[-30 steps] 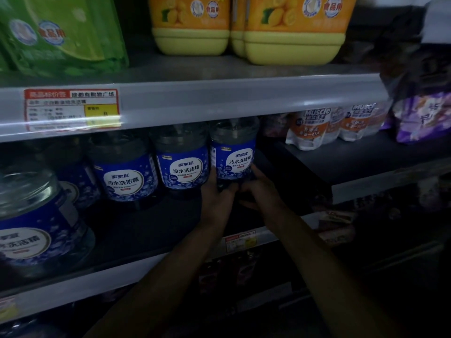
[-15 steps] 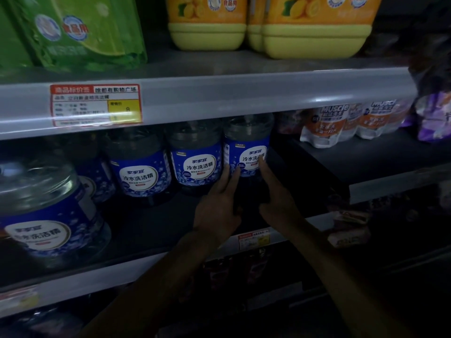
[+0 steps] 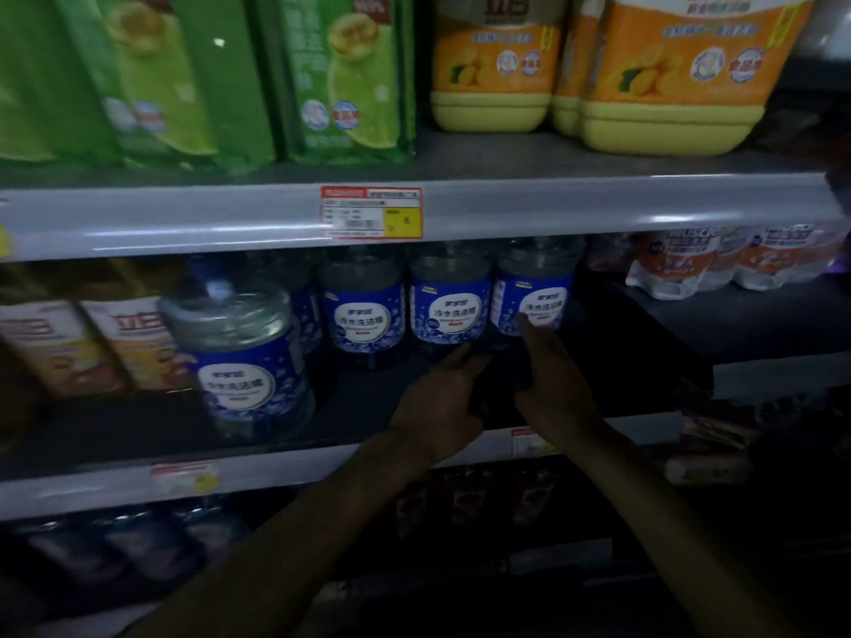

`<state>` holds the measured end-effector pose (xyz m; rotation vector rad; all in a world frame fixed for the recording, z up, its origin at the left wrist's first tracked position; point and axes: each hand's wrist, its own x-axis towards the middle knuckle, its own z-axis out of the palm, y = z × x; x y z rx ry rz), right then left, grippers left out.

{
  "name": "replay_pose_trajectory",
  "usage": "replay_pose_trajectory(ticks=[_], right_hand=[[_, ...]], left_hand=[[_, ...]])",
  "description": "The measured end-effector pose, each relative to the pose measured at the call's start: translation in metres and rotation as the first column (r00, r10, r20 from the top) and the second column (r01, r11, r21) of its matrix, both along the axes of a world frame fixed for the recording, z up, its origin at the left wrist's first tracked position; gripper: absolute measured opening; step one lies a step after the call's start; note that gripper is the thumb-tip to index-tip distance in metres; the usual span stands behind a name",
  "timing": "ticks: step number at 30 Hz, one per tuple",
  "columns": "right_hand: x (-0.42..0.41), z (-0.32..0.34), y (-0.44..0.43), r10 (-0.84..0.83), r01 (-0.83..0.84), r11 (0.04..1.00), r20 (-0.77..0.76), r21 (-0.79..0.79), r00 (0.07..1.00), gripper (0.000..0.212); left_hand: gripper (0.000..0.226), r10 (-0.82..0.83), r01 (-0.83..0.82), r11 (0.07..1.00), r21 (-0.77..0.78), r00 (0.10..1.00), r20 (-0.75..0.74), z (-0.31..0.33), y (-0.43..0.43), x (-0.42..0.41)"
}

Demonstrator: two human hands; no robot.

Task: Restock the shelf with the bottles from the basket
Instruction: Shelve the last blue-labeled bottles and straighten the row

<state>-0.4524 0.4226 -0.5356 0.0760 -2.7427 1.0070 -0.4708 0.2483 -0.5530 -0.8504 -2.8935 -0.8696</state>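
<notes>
Head view: the middle shelf [image 3: 368, 407] holds clear detergent bottles with blue labels. 3 stand in a row at the far side. The rightmost bottle [image 3: 534, 292] closes that row at its right end, upright and just beside the second bottle [image 3: 449, 306]. 1 more, the front bottle [image 3: 244, 361], stands nearer the shelf edge, to the left.

The left hand [image 3: 442, 398] and the right hand [image 3: 552, 379] hover side by side in front of the rightmost bottle. Both are released, with fingers straight and grasping nothing. The right hand's fingertips [image 3: 525, 322] reach the lower edge of that bottle's label (whether they touch it, I cannot tell). The left hand's fingers point at the foot of the second bottle.

Above, the upper shelf rail [image 3: 184, 218] bears a red and yellow price tag [image 3: 371, 212]. Green refill pouches [image 3: 340, 76] stand on the left of the upper shelf and orange jugs [image 3: 681, 71] on the right. White-and-orange packs [image 3: 681, 264] lie at the far right.
</notes>
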Motion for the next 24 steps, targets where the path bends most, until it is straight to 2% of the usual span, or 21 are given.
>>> replay_pose_trajectory(ticks=[2,5,8,11,13,15,17,18,20,22,24], right_hand=[[0.011,0.008,-0.018,0.042,-0.041,0.998,-0.020,0.042,0.999,0.082],[0.029,0.018,-0.054,0.072,-0.069,0.995,-0.035,0.078,0.997,0.072],[0.044,0.024,-0.103,0.150,-0.149,0.988,0.003,-0.048,0.989,0.061],[0.051,0.023,-0.151,0.235,-0.194,0.936,0.111,-0.294,0.966,0.065],[0.052,0.024,-0.174,0.270,-0.182,0.897,0.173,-0.403,0.947,0.069],[0.053,0.025,-0.193,0.302,-0.163,0.857,0.219,-0.489,0.928,0.072],[0.055,0.024,-0.207,0.327,-0.149,0.818,0.237,-0.555,0.915,0.076],[0.056,0.023,-0.213,0.342,-0.142,0.794,0.241,-0.591,0.909,0.078],[0.058,0.019,-0.223,0.364,-0.137,0.762,0.243,-0.633,0.899,0.082],[0.054,0.012,-0.227,0.375,-0.145,0.758,0.243,-0.635,0.895,0.088],[0.050,0.006,-0.230,0.392,-0.153,0.740,0.235,-0.655,0.889,0.090]], left_hand=[[0.074,0.051,-0.054,0.998,-0.027,0.993,-0.104,0.009,-0.028,0.019],[0.069,0.156,-0.147,0.987,0.061,0.964,-0.216,0.023,-0.076,0.053],[0.056,0.305,-0.258,0.942,0.215,0.925,-0.227,0.027,-0.126,0.079],[0.026,0.518,-0.411,0.811,0.416,0.836,-0.183,0.029,-0.166,0.089],[0.012,0.644,-0.485,0.648,0.587,0.761,-0.082,0.027,-0.184,0.088],[0.022,0.702,-0.517,0.482,0.707,0.711,0.041,0.026,-0.199,0.086],[0.031,0.660,-0.560,0.370,0.741,0.720,0.214,0.024,-0.211,0.081],[0.038,0.601,-0.583,0.354,0.731,0.741,0.300,0.022,-0.216,0.079],[0.055,0.511,-0.597,0.375,0.709,0.771,0.379,0.016,-0.224,0.074],[0.063,0.496,-0.589,0.400,0.703,0.784,0.375,0.009,-0.228,0.071],[0.060,0.497,-0.574,0.420,0.703,0.793,0.351,0.010,-0.229,0.073]])
